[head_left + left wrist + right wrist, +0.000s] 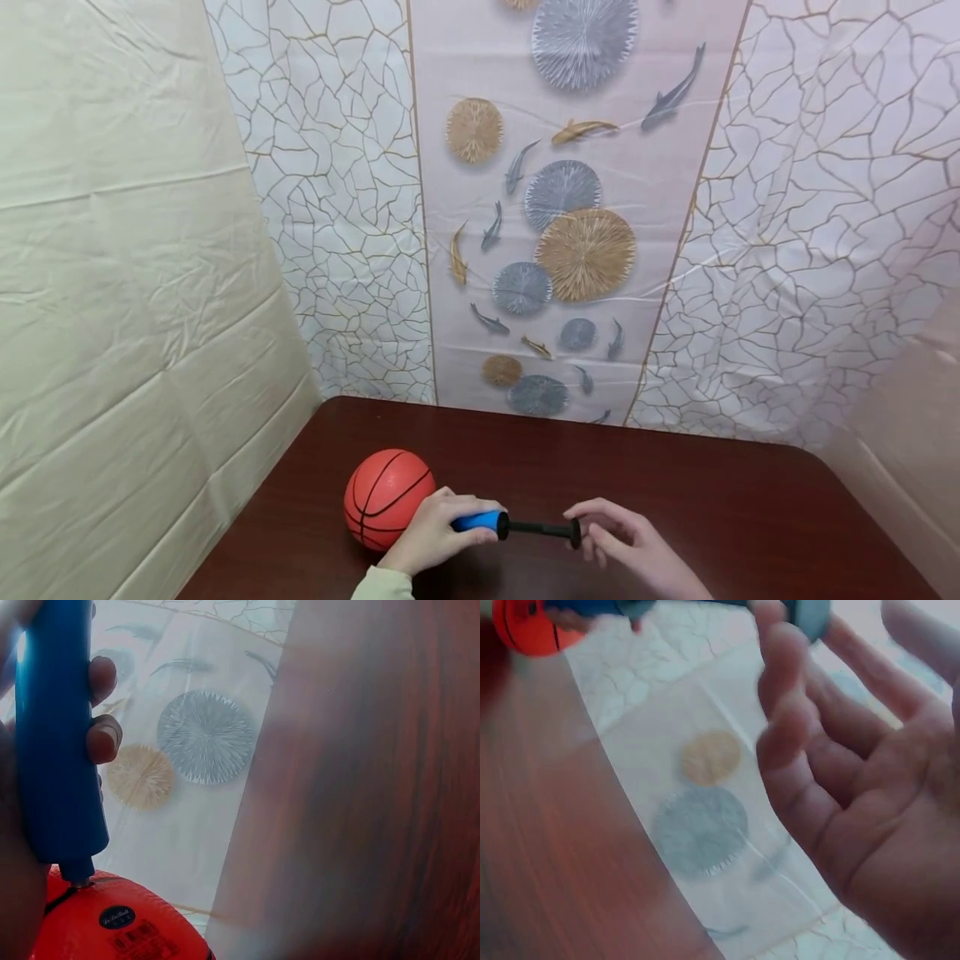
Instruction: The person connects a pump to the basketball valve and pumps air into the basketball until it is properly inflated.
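An orange-red ball (390, 498) with black seam lines rests on the table at the left. My left hand (442, 529) grips the blue barrel of a hand pump (478, 522). The left wrist view shows the barrel (60, 742) with its nozzle end meeting the ball (127, 922); the needle's length is hidden. From the barrel's other end a black rod (536, 528) sticks out to the right, ending in a round black handle (576, 533). Curled fingers of my right hand (626, 537) hook round that handle, with the thumb close to its outer face.
A dark reddish-brown table (675, 483) lies under both hands. Behind it hangs a patterned cloth (525, 350) with fish and round lily-pad shapes. Plain cream cloth (112, 292) covers the left side.
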`<state>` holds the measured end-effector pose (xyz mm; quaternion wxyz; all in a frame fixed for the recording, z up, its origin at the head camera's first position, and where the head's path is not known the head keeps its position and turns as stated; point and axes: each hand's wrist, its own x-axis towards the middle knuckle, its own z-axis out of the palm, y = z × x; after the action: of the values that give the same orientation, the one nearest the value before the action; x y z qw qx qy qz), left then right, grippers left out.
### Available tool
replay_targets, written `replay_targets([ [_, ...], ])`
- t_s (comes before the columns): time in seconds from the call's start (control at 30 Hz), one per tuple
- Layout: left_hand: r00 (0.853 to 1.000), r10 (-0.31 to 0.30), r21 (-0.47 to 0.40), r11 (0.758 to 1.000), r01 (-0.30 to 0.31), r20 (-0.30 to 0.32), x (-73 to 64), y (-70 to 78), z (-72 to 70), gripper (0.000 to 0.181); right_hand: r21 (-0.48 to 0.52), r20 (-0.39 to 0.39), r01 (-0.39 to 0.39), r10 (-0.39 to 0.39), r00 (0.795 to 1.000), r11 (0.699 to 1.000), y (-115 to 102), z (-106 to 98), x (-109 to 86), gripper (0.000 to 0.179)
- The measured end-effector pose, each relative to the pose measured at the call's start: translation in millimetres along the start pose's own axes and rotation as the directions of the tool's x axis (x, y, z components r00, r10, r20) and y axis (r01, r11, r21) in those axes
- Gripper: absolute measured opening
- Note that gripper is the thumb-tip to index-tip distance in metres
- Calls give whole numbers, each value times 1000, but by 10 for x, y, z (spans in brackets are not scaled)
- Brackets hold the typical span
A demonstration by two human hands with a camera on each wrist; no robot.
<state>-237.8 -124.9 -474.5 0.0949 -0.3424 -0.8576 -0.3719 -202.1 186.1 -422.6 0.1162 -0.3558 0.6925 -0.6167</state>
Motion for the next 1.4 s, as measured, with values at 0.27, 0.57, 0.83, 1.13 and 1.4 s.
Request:
replay_targets([
  [0.27, 1000, 21, -49, 999, -21, -3, 36, 43, 156, 37, 40, -11, -86, 87, 996, 995, 154, 246, 205, 29],
  [0.57, 980, 180, 57, 983, -176, -84, 50, -20, 78, 34, 25, -31, -52, 53, 998, 998, 202, 493, 417, 28],
  [0.83, 991, 120, 60, 991, -116, -64, 25, -24, -72, 37, -89, -47, -5, 1, 999, 996, -133, 111, 64, 24],
  [1.13, 997, 63, 29, 998, -62, -45, 0, 21, 35, 33, -18, -62, -35, 34, 997, 999, 12, 122, 77, 21],
  [1.4, 985, 135, 72, 989, -127, -107, 99, 53, 240, 33, 88, -59, -241, 247, 967, 967, 224, 359, 384, 40],
])
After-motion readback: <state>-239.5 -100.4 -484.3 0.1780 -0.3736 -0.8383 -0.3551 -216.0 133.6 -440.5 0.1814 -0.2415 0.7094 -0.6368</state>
